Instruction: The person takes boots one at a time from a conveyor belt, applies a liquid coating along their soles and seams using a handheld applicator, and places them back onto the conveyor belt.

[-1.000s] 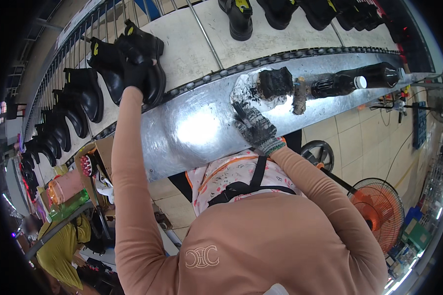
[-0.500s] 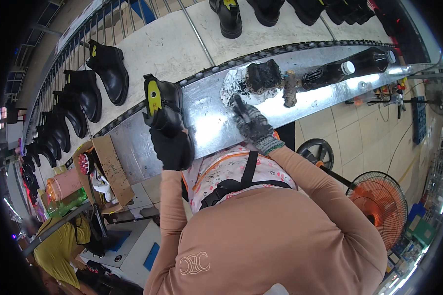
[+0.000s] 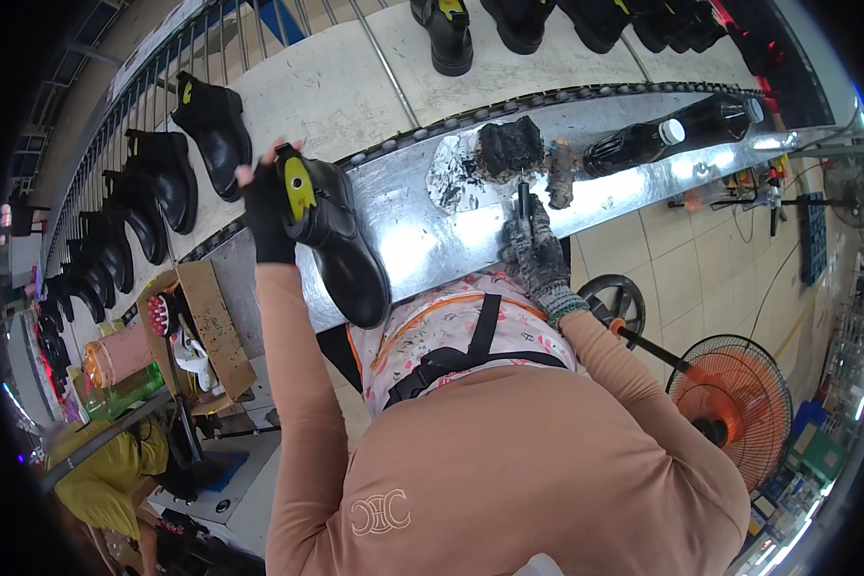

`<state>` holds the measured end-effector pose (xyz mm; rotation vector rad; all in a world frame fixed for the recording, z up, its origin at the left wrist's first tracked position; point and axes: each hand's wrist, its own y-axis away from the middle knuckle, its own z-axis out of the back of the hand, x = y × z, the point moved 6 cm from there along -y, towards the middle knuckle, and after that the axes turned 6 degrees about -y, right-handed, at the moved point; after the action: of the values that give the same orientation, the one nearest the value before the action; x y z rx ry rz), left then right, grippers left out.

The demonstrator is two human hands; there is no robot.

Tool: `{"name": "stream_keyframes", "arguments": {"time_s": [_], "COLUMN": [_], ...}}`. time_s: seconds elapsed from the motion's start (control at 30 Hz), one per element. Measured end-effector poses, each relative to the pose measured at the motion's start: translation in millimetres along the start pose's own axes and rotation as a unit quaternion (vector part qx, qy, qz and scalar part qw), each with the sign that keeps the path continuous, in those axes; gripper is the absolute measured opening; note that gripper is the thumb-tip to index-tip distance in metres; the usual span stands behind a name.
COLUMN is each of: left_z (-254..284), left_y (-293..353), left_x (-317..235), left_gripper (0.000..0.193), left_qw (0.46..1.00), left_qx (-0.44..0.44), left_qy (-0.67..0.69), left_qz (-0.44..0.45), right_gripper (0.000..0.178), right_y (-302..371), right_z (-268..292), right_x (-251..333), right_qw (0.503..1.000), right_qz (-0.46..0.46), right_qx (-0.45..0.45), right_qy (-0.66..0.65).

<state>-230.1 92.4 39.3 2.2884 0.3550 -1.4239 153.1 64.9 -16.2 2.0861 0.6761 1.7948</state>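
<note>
A black ankle boot [image 3: 350,274] with a yellow insole lies on the metal ledge [image 3: 422,192], its toe toward me. My left hand [image 3: 271,216], in a black fingerless glove, is closed on the boot's shaft beside the opening. In a stained grey knit glove, my right hand [image 3: 540,257] grips a slim dark stick-shaped tool [image 3: 524,200]; its far end is close to a black, soaked-looking block [image 3: 511,144]. That block sits on a black-smeared white patch [image 3: 451,178]. Right of it is a dirty, brownish cloth-like roll [image 3: 560,175].
Two dark bottles with white caps [image 3: 634,146] lie farther right on the ledge. Beyond its chain edge, a pale conveyor [image 3: 326,82] carries several black boots [image 3: 211,125]. A cardboard box [image 3: 216,326] stands at left, a standing fan [image 3: 730,398] at right. A person in yellow [image 3: 106,475] is lower left.
My left hand has shifted from the boot's front part up to its shaft, and the toe has swung slightly right. My right hand has moved right with the tool, nearer the black block.
</note>
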Motion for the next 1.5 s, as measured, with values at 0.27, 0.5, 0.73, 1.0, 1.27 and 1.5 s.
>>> {"name": "stream_keyframes", "arguments": {"time_s": [0.27, 0.5, 0.73, 1.0, 1.27, 1.5], "left_z": [-8.3, -28.6, -58.9, -67.1, -67.2, -67.7], "left_y": [-51.2, 12.1, 66.8, 71.9, 70.6, 68.1], "left_x": [19.5, -29.8, -68.9, -67.9, -66.6, -67.8], "left_gripper": [0.078, 0.073, 0.077, 0.079, 0.079, 0.080], "left_qw": [0.975, 0.971, 0.938, 0.927, 0.933, 0.918], "left_qx": [0.201, 0.229, 0.286, 0.325, 0.311, 0.342], "left_qy": [-0.095, 0.042, 0.133, 0.078, 0.096, 0.072], "left_qz": [-0.011, -0.053, -0.147, -0.170, -0.155, -0.188], "right_gripper": [0.052, 0.032, 0.037, 0.036, 0.048, 0.048], "right_y": [3.1, 27.7, 43.2, 75.3, 77.5, 71.2], "right_z": [4.5, -8.4, -65.0, -138.7, -149.0, -145.0], "right_x": [3.4, 18.6, 95.7, 188.1, 192.1, 182.9], "right_qw": [0.982, 0.994, 0.971, 0.699, 0.668, 0.648], "right_qz": [-0.034, -0.025, 0.077, 0.471, 0.439, 0.448], "right_qx": [-0.043, -0.062, 0.225, 0.310, 0.305, 0.288], "right_qy": [-0.178, -0.087, 0.012, 0.441, 0.518, 0.545]}}
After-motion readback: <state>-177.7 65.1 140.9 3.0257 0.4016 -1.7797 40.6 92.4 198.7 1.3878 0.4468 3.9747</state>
